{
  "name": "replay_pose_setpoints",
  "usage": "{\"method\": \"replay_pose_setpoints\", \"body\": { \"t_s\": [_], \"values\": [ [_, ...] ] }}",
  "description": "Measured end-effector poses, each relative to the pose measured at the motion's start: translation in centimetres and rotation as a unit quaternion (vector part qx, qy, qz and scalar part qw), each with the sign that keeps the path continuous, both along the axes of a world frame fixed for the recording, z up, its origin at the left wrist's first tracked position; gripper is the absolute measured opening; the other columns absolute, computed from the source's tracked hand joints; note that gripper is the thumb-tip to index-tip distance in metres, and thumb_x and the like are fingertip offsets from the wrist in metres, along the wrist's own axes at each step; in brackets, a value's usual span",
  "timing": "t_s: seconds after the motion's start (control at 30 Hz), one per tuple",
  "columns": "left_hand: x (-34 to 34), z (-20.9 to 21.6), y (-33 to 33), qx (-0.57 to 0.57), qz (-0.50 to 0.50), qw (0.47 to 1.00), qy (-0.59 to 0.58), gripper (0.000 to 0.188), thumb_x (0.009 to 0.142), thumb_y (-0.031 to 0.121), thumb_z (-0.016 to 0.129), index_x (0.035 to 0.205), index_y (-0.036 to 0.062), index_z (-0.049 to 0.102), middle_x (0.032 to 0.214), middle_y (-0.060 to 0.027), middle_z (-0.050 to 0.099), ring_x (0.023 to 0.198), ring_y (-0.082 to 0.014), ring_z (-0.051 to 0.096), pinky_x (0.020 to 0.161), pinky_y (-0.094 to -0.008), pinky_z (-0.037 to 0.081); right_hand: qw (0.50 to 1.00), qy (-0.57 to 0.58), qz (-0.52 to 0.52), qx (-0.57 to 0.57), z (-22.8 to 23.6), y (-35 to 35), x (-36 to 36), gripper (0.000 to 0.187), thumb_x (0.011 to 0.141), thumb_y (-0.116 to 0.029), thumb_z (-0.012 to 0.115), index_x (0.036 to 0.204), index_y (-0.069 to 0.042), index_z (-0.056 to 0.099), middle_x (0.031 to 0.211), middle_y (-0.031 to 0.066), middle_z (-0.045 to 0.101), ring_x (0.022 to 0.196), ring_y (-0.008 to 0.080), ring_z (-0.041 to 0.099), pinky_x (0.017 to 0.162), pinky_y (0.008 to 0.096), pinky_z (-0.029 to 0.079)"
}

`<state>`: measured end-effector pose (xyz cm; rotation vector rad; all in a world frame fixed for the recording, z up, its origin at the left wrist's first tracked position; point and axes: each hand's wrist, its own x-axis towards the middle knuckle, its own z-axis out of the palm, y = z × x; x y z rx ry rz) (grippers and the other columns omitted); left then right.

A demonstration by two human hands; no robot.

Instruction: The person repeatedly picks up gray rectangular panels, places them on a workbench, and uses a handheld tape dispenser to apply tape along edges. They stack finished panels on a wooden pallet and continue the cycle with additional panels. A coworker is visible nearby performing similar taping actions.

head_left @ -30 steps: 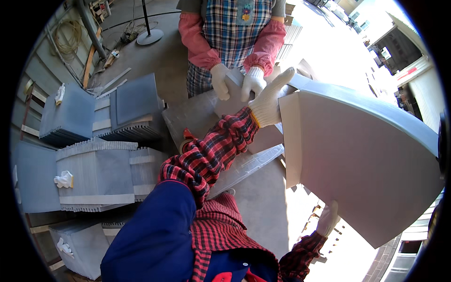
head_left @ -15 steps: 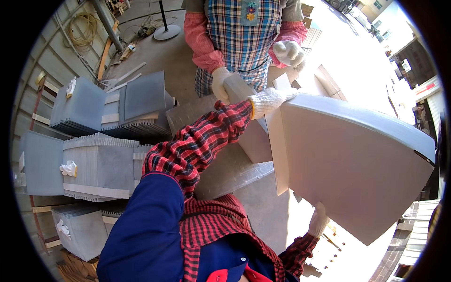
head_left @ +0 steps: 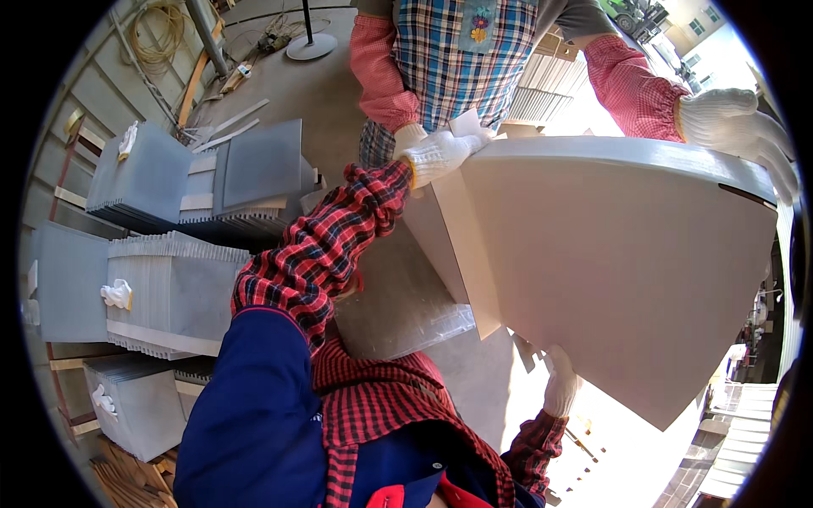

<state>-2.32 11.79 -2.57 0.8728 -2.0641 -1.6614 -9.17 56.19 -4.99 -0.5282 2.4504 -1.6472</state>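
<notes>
A large pale grey panel (head_left: 618, 245) with folded edges is held tilted in front of me, on the right. At its far left corner my left hand (head_left: 445, 157), in a white knitted glove, is closed over the folded edge. My right hand (head_left: 561, 383), gloved too, grips the near lower edge; its fingers are partly hidden behind the panel. Across from me, a co-worker's gloved hand (head_left: 737, 127) is spread beside the far right corner. The co-worker's other hand, mostly hidden, is next to my left hand.
Stacks of grey sheets (head_left: 178, 279) stand on a rack to the left, with white gloves (head_left: 117, 294) lying on them. A grey metal surface (head_left: 398, 296) lies below my left arm. A round stand base (head_left: 311, 47) and coiled hose (head_left: 155, 38) are farther back.
The panel has shifted left and slightly away from me, with both my hands on it. The co-worker's hand on the right has reached out to the panel's far right corner.
</notes>
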Motion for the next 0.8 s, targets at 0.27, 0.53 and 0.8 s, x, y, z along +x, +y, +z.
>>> {"method": "replay_pose_setpoints", "body": {
  "t_s": [0.27, 0.53, 0.8],
  "values": [
    [1.7, -6.9, -6.6, 0.131, -0.028, 0.976, 0.172, 0.022, 0.099, 0.021, 0.059, 0.115, 0.009, 0.07, 0.103, -0.0012, 0.07, 0.097, -0.0159, 0.065, 0.087, -0.0306, 0.051, 0.97, 0.122, 0.094, 0.186, 3.8, -7.1, 0.8, 0.017, 0.089, -0.018, 0.07, 0.093, -0.002, 0.074, 0.096, 0.0083, 0.072, 0.086, 0.0195, 0.067, 0.076, 0.0325, 0.053],
    [3.7, -9.4, -7.4, 0.01, 0.043, 0.989, 0.141, 0.054, 0.09, 0.022, 0.07, 0.14, 0.0045, 0.056, 0.14, -0.0117, 0.059, 0.125, -0.022, 0.058, 0.11, -0.0306, 0.041, 0.914, 0.23, 0.181, 0.28, 5.0, -8.8, 0.3, 0.018, 0.091, -0.019, 0.068, 0.095, -0.002, 0.074, 0.093, 0.0075, 0.072, 0.085, 0.0197, 0.067, 0.074, 0.0325, 0.053],
    [6.2, 16.8, -2.0, -0.524, 0.082, 0.68, 0.506, 0.026, 0.091, 0.023, 0.071, 0.11, 0.006, 0.068, 0.101, -0.0115, 0.069, 0.092, -0.0277, 0.066, 0.085, -0.0392, 0.05, 0.853, 0.363, 0.209, 0.312, 3.3, -9.7, -0.1, 0.017, 0.094, -0.017, 0.065, 0.106, -0.011, 0.075, 0.103, 0.0086, 0.072, 0.09, 0.0262, 0.068, 0.076, 0.0362, 0.055]
  ]
}}
